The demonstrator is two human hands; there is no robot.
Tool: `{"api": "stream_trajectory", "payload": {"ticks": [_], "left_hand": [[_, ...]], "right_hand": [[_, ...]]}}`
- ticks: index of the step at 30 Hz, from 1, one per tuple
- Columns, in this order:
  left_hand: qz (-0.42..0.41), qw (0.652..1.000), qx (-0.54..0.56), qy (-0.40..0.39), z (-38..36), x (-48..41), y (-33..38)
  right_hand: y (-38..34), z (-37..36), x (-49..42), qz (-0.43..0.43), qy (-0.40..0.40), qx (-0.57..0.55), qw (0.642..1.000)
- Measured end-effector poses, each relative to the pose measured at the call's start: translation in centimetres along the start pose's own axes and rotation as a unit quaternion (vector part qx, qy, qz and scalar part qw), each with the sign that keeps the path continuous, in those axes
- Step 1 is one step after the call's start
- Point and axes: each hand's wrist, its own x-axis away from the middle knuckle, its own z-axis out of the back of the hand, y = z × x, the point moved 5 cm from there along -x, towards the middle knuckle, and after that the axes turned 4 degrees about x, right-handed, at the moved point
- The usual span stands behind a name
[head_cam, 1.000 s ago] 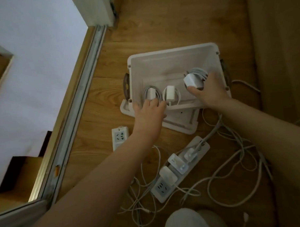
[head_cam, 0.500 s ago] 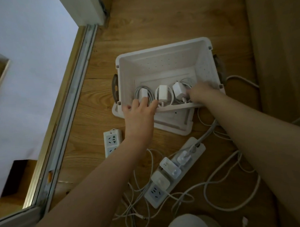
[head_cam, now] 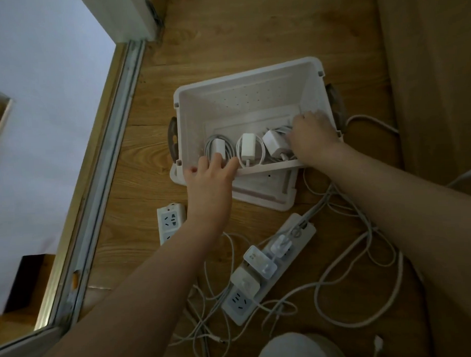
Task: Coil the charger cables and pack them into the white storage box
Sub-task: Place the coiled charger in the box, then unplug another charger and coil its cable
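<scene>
Inspecting remotely, I note the left hand (head_cam: 210, 179) laid over the near rim of the white storage box (head_cam: 252, 74), fingers straight, tips touching the first coiled charger (head_cam: 218, 149); second coiled charger (head_cam: 248, 147) just right of those fingertips; right hand (head_cam: 313, 138) inside the box against the third charger (head_cam: 273, 145); its fingers hidden, grip cannot be told.

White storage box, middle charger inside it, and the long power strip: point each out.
white storage box (head_cam: 242, 98), head view, far inner wall.
middle charger (head_cam: 248, 148), head view, white body.
long power strip (head_cam: 240, 302), head view, empty socket at near end.
</scene>
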Motion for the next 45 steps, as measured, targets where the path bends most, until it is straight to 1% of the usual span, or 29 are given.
{"api": "stream_trajectory", "payload": {"ticks": [2, 4, 5, 7, 9, 11, 13, 15, 17, 18, 19, 21, 23, 25, 26, 28, 30, 32, 35, 36, 38, 41, 44, 45], "left_hand": [[0.001, 1.000, 0.000, 0.005, -0.1, 0.0, -0.1], [0.009, 1.000, -0.001, 0.010, -0.2, 0.1, -0.1], [0.013, 1.000, 0.001, 0.008, -0.1, 0.1, -0.1], [0.018, 1.000, 0.008, -0.016, 0.0, 0.1, -0.1], [0.024, 0.999, 0.023, -0.040, 0.1, 0.0, -0.2], [0.025, 0.998, 0.034, -0.046, 0.0, 0.1, -0.2], [0.021, 0.998, 0.047, -0.035, -0.1, 0.8, -0.2], [0.014, 0.997, 0.073, -0.013, 0.0, 2.8, -0.1], [0.010, 0.994, 0.108, -0.016, -0.2, 5.7, 0.0], [0.020, 0.989, 0.138, -0.048, -0.6, 7.4, -0.1], [0.044, 0.979, 0.177, -0.096, -1.2, 9.1, -0.2], [0.081, 0.944, 0.254, -0.193, -2.4, 12.2, -0.2], [0.066, 0.924, 0.273, -0.259, -3.3, 14.5, 0.4], [0.054, 0.916, 0.278, -0.284, -3.8, 15.8, 0.8], [0.058, 0.916, 0.275, -0.285, -4.1, 16.1, 1.0], [0.074, 0.921, 0.264, -0.277, -4.9, 16.6, 1.2], [0.086, 0.929, 0.238, -0.268, -5.6, 16.8, 1.5], [0.104, 0.935, 0.237, -0.243, -6.1, 16.9, 1.5], [0.123, 0.942, 0.250, -0.186, -6.4, 16.6, 0.7], [0.125, 0.944, 0.244, -0.182, -6.6, 16.6, 0.4], [0.126, 0.945, 0.223, -0.204, -7.0, 16.5, -0.1], [0.110, 0.949, 0.179, -0.236, -7.4, 16.2, -0.4], [0.118, 0.949, 0.173, -0.236, -7.7, 16.0, -0.5], [0.118, 0.951, 0.173, -0.229, -7.7, 16.1, -0.6]], "right_hand": [[-0.2, 0.6, 0.5, 0.024, 0.028, -0.029, 0.999], [-0.3, 1.6, 1.1, 0.057, 0.090, -0.094, 0.990], [-0.5, 2.4, 1.8, 0.069, 0.126, -0.136, 0.980], [-1.2, 3.6, 3.7, 0.095, 0.191, -0.228, 0.950], [-2.6, 4.1, 6.2, 0.150, 0.206, -0.288, 0.923], [-4.3, 3.3, 8.7, 0.226, 0.178, -0.290, 0.913], [-5.7, 1.7, 10.7, 0.282, 0.116, -0.239, 0.922], [-6.8, -0.4, 12.3, 0.313, 0.030, -0.159, 0.936], [-7.3, -2.4, 13.6, 0.319, -0.075, -0.123, 0.937], [-7.5, -3.3, 14.3, 0.315, -0.123, -0.105, 0.935], [-7.7, -4.0, 14.8, 0.316, -0.156, -0.075, 0.933], [-8.1, -5.0, 15.4, 0.327, -0.203, -0.007, 0.923], [-8.7, -5.1, 15.7, 0.340, -0.238, 0.039, 0.909], [-9.6, -5.0, 16.1, 0.367, -0.249, 0.098, 0.891], [-10.1, -5.0, 16.5, 0.385, -0.242, 0.133, 0.881], [-11.2, -5.5, 17.2, 0.419, -0.215, 0.190, 0.861], [-11.6, -6.1, 17.6, 0.432, -0.205, 0.207, 0.853], [-11.4, -6.1, 17.2, 0.423, -0.202, 0.185, 0.864], [-10.6, -5.6, 15.9, 0.382, -0.186, 0.144, 0.894], [-10.2, -5.2, 15.4, 0.362, -0.184, 0.128, 0.905], [-9.4, -4.4, 14.5, 0.330, -0.185, 0.102, 0.920], [-9.5, -3.7, 14.0, 0.334, -0.195, 0.108, 0.916], [-11.3, -2.9, 14.1, 0.332, -0.216, 0.072, 0.915], [-12.2, -3.0, 14.6, 0.341, -0.226, 0.088, 0.908]]}}
